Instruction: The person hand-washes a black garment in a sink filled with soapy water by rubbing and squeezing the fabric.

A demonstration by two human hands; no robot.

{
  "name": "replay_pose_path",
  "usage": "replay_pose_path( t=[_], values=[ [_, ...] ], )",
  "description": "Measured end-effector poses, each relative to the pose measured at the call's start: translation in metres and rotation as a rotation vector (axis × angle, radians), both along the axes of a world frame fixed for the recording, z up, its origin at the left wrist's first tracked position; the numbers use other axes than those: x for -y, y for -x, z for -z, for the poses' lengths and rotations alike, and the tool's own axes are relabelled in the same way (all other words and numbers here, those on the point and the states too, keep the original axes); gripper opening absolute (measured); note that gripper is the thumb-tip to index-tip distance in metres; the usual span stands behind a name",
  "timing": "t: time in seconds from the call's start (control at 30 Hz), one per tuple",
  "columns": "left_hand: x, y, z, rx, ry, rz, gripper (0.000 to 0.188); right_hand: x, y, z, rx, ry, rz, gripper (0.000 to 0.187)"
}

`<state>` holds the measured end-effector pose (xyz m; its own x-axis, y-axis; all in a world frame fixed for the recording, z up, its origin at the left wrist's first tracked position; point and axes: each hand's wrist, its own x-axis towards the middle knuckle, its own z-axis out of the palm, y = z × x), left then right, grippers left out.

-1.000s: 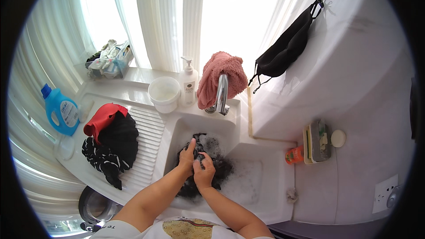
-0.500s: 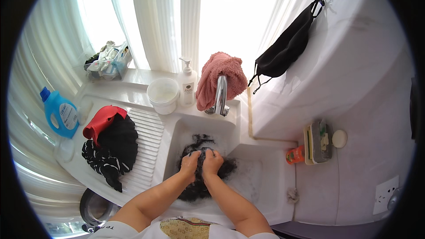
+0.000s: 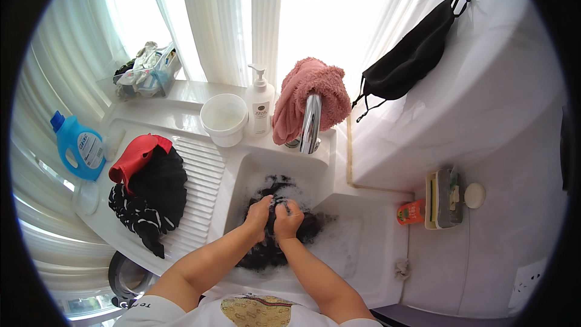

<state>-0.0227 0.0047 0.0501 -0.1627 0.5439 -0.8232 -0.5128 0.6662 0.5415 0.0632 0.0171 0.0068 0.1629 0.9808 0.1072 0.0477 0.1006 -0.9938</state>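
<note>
Both my hands are down in the soapy water of a white sink [image 3: 354,239]. A wet black garment [image 3: 265,257] lies spread under and around them, with suds along its edges. My left hand [image 3: 259,214] is closed on a bunched part of the cloth. Close beside it, my right hand [image 3: 288,220] has its fingers curled round another fold, with foam on the knuckles. The fingertips are partly hidden by cloth and suds. Above the basin, a chrome faucet [image 3: 311,122] has a pink fluffy towel [image 3: 296,94] draped over it.
On the ribbed washboard [image 3: 201,197] at left lies a black and red clothes pile [image 3: 158,184]. Around it stand a blue detergent bottle [image 3: 83,148], white bucket [image 3: 224,120] and pump bottle [image 3: 259,106]. At right are an orange bottle [image 3: 411,212], brush holder [image 3: 445,198] and hanging black mask [image 3: 411,57].
My hands have drawn slightly apart at the fingertips while staying on the black garment. The whole view has shifted a little, so the faucet and mask appear farther right.
</note>
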Motion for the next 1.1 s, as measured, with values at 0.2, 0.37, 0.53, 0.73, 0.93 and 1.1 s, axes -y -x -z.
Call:
replay_pose_path(
  t=[0.2, 0.37, 0.53, 0.73, 0.93, 1.1],
  values=[
    [-0.024, 0.014, 0.014, -0.836, -0.328, 0.337, 0.059, -0.066, -0.042, 0.041, 0.721, -0.445, 0.081, 0.018],
    [-0.030, -0.008, 0.098, -1.380, -0.332, 0.504, 0.044, -0.037, -0.042, 0.087, 0.991, -0.279, -0.113, 0.019],
    [-0.048, 0.002, 0.158, -1.090, -0.113, 0.853, 0.040, -0.051, -0.038, 0.080, 1.079, 0.127, -0.400, 0.022],
    [-0.077, 0.018, 0.176, -0.874, -0.075, 0.888, 0.040, -0.086, -0.044, 0.090, 0.630, 0.514, -0.453, 0.017],
    [-0.041, 0.018, 0.055, 0.094, -0.284, -0.042, 0.044, 0.001, -0.026, 0.003, 0.164, -0.180, -0.516, 0.027],
    [-0.015, -0.017, 0.032, -0.035, -0.093, 0.011, 0.050, -0.025, -0.015, 0.022, 0.118, 0.131, 0.102, 0.022]
  ],
)
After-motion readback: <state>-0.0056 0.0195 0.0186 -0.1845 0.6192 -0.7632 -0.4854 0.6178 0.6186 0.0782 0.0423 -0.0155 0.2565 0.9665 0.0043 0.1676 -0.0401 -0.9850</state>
